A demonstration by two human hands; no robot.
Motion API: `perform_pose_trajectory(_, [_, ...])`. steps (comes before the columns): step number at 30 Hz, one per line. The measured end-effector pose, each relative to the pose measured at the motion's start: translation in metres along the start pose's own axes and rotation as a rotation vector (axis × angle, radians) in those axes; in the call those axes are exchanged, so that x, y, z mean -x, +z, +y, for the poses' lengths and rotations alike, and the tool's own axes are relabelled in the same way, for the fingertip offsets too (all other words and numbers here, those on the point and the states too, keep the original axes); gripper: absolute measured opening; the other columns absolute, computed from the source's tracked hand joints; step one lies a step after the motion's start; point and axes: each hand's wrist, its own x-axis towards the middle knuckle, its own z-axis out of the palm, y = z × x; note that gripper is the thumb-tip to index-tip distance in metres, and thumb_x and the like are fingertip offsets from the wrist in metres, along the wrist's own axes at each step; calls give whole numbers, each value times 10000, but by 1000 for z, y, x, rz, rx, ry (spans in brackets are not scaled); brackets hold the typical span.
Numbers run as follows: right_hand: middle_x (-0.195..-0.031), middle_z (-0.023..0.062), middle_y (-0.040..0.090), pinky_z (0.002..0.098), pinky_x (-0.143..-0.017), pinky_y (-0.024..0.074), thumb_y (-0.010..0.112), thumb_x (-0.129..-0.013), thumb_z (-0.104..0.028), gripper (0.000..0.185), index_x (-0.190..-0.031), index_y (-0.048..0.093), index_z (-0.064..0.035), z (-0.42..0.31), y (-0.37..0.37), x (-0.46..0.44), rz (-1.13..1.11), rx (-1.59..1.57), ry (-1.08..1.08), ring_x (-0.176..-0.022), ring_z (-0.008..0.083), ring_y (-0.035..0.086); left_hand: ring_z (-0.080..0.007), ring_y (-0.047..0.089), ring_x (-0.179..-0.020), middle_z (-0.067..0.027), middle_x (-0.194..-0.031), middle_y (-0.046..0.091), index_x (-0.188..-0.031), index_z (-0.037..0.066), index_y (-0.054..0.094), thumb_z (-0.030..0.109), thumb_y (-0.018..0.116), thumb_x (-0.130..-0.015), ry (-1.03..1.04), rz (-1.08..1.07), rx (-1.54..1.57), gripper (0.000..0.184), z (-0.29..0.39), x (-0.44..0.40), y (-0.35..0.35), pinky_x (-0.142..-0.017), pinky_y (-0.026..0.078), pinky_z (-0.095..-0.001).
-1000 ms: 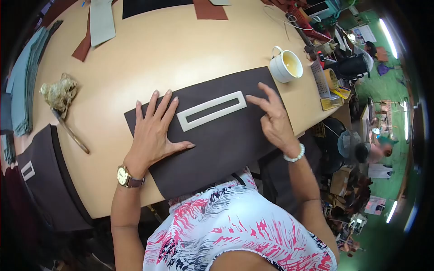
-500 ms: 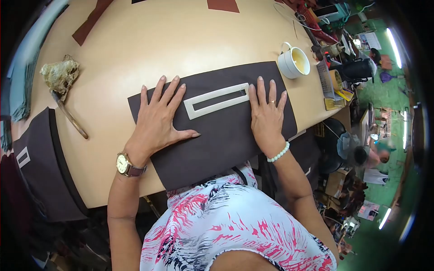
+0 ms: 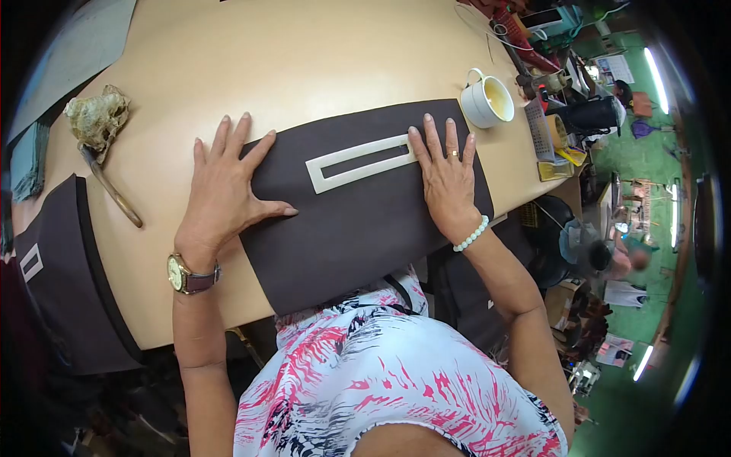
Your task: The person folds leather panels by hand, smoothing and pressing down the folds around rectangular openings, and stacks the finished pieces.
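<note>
A dark brown flat panel (image 3: 343, 244) lies on the table in front of my body, its near edge at my waist. On it rests a cream rectangular frame (image 3: 326, 180) with a long slot, tilted slightly up to the right. My left hand (image 3: 221, 190) is spread over the panel's left edge, fingers apart and thumb on the panel. Flat on the panel's right part lies my right hand (image 3: 449, 183), its fingers stretched out and the index fingertip touching or covering the frame's right end.
A white mug (image 3: 476, 105) with yellowish contents stands beyond the panel's right corner. At left lie a stick with a crusted, wrapped head (image 3: 99, 118) and a stack of dark panels (image 3: 65, 282) with a small cream frame. A grey sheet (image 3: 84, 53) covers the far left corner.
My left hand has slid left, from on top of the panel to its left edge. My right hand stays nearly in place. The grey sheet reaches further over the table; the reddish pieces are out of sight.
</note>
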Motion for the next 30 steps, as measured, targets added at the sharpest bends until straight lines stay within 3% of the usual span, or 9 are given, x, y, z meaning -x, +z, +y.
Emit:
perform_pose_trajectory(6, [-1472,85,211,552,-1087,106,496,-850,-206,631,-1429,252,-144,-5,-8,4,-12,65,-45,-1338,341,218,-352,259,-1327,-160,-1417,322,-1315,167,466,516,793,-508,-4,-3,-8,938,-4,1,0,-1046,236,-569])
perform_pose_trajectory(9, [-1471,86,215,551,-1086,114,484,-853,-204,618,-1426,261,-138,-14,-12,5,17,28,-57,-1339,339,218,-352,236,-1340,-130,-1439,303,-1346,185,428,504,804,-467,-25,-41,-13,1009,-3,1,-2,-1052,227,-574])
perform_pose_trajectory(24, [-1460,116,234,542,-1091,103,470,-847,-244,617,-1407,285,-65,-67,-53,2,126,-122,-204,-1348,344,208,-360,238,-1337,-151,-1439,291,-1342,171,431,520,794,-504,1,-17,4,977,-6,2,3,-1040,240,-582])
perform_pose_trajectory(30, [-1464,111,227,543,-1093,97,457,-853,-274,607,-1404,298,-76,-81,-63,0,162,-89,-246,-1348,345,206,-370,241,-1331,-176,-1427,293,-1343,154,421,582,797,-434,16,-17,6,1073,-6,3,4,-1032,242,-595])
